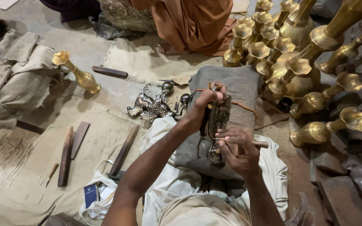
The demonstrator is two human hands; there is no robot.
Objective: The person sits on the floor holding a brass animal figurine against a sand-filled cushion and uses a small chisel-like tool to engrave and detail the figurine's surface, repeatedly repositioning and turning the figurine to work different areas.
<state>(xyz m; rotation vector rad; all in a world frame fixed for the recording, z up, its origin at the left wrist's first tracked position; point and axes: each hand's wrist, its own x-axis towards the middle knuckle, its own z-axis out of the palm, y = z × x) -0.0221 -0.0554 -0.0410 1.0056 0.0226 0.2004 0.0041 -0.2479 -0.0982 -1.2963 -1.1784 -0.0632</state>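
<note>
A dark silvery ornate metal piece (219,119) lies on a grey cloth pad (239,83) across my lap. My left hand (204,104) is closed around its upper end, near an orange cord. My right hand (237,148) grips a wooden-handled tool (259,144), its tip pressed against the lower part of the metal piece. More ornate silvery pieces (152,105) lie on the ground just left of the pad.
Many brass vases (273,46) stand and lean at the right. One brass vase (77,71) lies at the left. Wooden sticks and files (70,150) rest on burlap. A person in an orange garment (189,21) sits opposite. Dark blocks (340,196) sit bottom right.
</note>
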